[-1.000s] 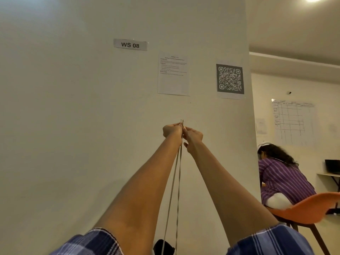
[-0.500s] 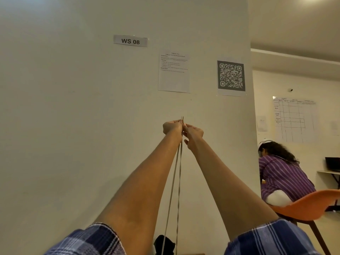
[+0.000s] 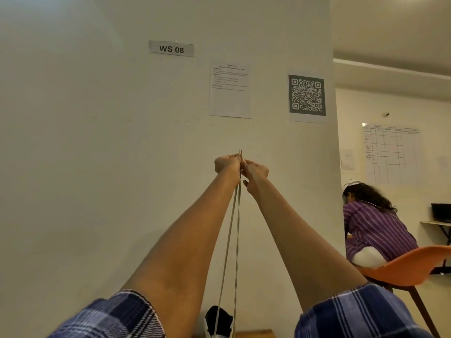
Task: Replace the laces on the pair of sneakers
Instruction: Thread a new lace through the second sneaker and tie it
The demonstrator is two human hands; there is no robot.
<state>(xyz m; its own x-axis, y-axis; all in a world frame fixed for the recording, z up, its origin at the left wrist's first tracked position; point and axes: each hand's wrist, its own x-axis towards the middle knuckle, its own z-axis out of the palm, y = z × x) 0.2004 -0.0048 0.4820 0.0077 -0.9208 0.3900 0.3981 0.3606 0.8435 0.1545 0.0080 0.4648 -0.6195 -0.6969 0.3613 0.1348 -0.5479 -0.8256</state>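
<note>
Both my arms are stretched up and forward in front of a pale wall. My left hand [image 3: 227, 164] and my right hand [image 3: 255, 170] meet and pinch the two tips of a pale lace [image 3: 231, 228] side by side. Its two strands run taut from my fingers down to a dark sneaker [image 3: 218, 319], of which only the top shows at the bottom edge. The lace tips poke just above my fingers.
The wall carries a "WS 08" label [image 3: 171, 48], a printed sheet [image 3: 230, 90] and a QR code [image 3: 307, 95]. At right another person [image 3: 373, 225] sits on an orange chair [image 3: 402, 269]. A strip of wooden table [image 3: 253, 334] shows at the bottom.
The view has tilted slightly down, so the wall signs sit a little higher in frame. My hands keep the same pinch on the lace ends.
</note>
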